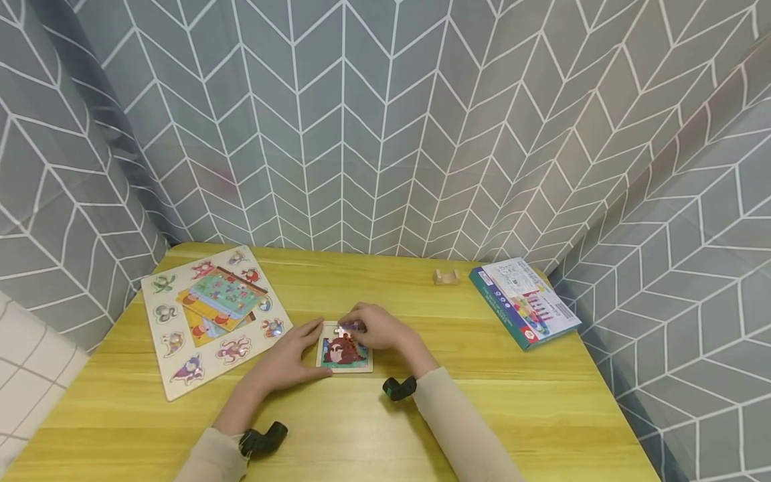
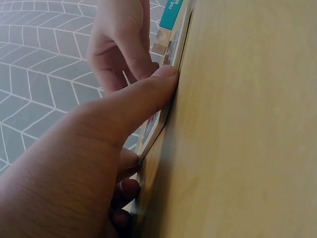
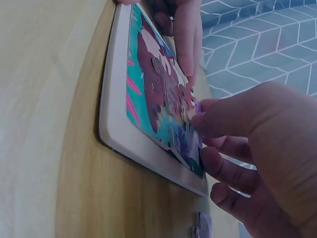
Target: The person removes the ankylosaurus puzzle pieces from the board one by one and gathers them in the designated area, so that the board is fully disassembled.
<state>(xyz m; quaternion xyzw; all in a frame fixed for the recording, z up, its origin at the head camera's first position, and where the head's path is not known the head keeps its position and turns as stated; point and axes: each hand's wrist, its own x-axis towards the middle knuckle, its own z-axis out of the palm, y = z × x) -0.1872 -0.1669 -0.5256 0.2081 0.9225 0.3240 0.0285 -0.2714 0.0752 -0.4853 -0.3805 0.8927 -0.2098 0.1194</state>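
A small framed puzzle (image 1: 345, 365) lies on the table, showing a dark red animal. My left hand (image 1: 284, 361) grips its left side, with the thumb on the near edge, as the left wrist view also shows (image 2: 116, 114). Over the right part of the puzzle, my right hand (image 1: 379, 327) has curled fingers. In the right wrist view the thumb and fingers of this hand (image 3: 262, 148) pinch a puzzle piece (image 3: 190, 130) at the board's surface, partly hidden by the fingertips. Some pieces there sit raised and uneven.
On the left lies a large board (image 1: 158, 338) with sea-animal pictures, with colourful puzzle sheets (image 1: 225, 298) stacked on it. A small wooden holder (image 1: 446, 277) and a boxed set (image 1: 524, 301) are at the back right. One loose piece (image 3: 203, 225) lies beside the framed puzzle.
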